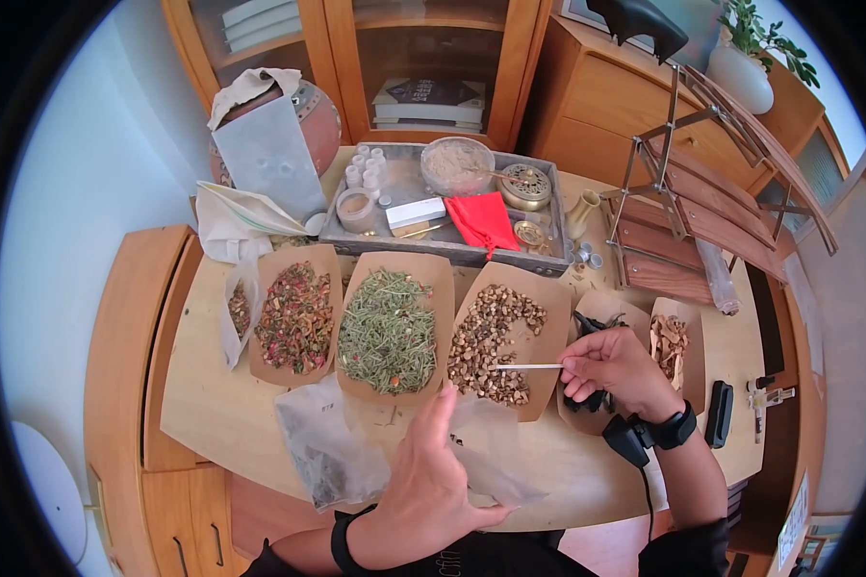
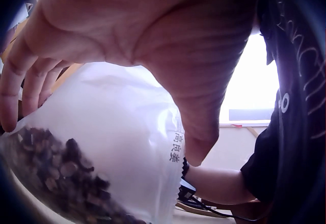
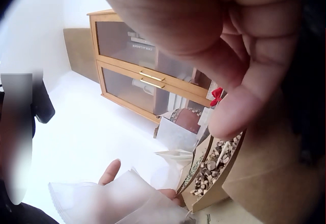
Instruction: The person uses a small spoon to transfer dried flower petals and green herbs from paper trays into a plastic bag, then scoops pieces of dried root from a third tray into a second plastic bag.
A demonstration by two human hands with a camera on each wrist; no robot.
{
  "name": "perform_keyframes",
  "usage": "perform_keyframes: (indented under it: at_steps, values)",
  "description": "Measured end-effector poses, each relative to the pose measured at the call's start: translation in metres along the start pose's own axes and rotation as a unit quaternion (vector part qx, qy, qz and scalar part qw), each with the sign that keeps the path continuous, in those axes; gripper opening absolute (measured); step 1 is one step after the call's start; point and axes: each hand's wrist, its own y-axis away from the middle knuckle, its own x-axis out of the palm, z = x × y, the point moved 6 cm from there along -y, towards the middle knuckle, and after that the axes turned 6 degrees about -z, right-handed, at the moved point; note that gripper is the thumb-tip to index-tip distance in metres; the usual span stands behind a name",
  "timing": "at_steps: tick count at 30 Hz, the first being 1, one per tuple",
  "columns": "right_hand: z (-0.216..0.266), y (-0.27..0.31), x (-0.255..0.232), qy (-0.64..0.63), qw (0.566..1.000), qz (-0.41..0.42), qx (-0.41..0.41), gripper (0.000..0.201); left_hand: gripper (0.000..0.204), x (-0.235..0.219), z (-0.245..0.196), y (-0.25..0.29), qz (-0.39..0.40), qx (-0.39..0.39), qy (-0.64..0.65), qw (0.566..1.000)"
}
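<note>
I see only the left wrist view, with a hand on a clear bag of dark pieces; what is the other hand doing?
Observer: The right hand pinches a thin white stick over a tray of brown pieces.
Operator: Where is my bag relative to that tray?
Observer: The clear bag in the left hand is just in front of it, nearer the person.
Operator: What is next to the tray?
Observer: A tray of green needles, on its left.

surface: light wooden table | on it: five brown paper trays of dried herbs in a row, grey tray behind (jars, red pouch inside), clear bags near front edge, folding wooden rack right
</note>
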Motion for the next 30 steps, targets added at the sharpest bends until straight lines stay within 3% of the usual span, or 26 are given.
perform_keyframes:
  at_steps: [3, 6, 9, 15, 17, 19, 22, 25, 26, 30]
  values:
    - [-0.003, 0.001, -0.005, -0.027, 1.0, -0.005, 0.001, 0.015, 0.14, -0.001, 0.001, 0.001, 0.008, -0.023, -0.031, 0.999]
    - [-0.002, 0.003, -0.009, -0.043, 0.999, -0.016, -0.003, 0.015, 0.128, -0.003, 0.004, 0.004, -0.018, -0.046, 0.011, 0.999]
    - [0.007, 0.013, -0.013, -0.049, 0.999, -0.022, -0.011, 0.015, 0.142, -0.002, 0.003, 0.003, -0.008, -0.02, -0.037, 0.999]
    - [0.047, 0.064, -0.007, -0.004, 0.999, -0.024, -0.028, 0.012, 0.141, -0.001, 0.0, 0.003, -0.01, -0.006, -0.046, 0.999]
    - [0.054, 0.081, 0.0, 0.017, 0.998, -0.024, -0.052, 0.011, 0.127, -0.004, -0.003, 0.002, -0.044, 0.002, 0.0, 0.999]
    - [0.056, 0.096, 0.011, 0.013, 0.997, -0.028, -0.065, 0.01, 0.126, -0.003, -0.001, 0.003, -0.04, -0.002, 0.005, 0.999]
    - [0.073, 0.114, 0.023, 0.178, 0.964, -0.061, -0.187, 0.012, 0.134, -0.002, 0.001, 0.004, -0.016, -0.009, -0.015, 1.0]
    - [0.08, 0.123, 0.014, 0.167, 0.952, -0.133, -0.221, 0.012, 0.142, 0.0, 0.003, 0.005, 0.013, -0.019, -0.042, 0.999]
    - [0.081, 0.121, 0.008, 0.164, 0.949, -0.172, -0.207, 0.011, 0.142, 0.001, 0.004, 0.006, 0.02, -0.026, -0.045, 0.998]
    - [0.063, 0.08, -0.008, 0.215, 0.94, -0.184, -0.19, 0.011, 0.142, -0.002, 0.01, 0.011, 0.008, -0.014, 0.005, 1.0]
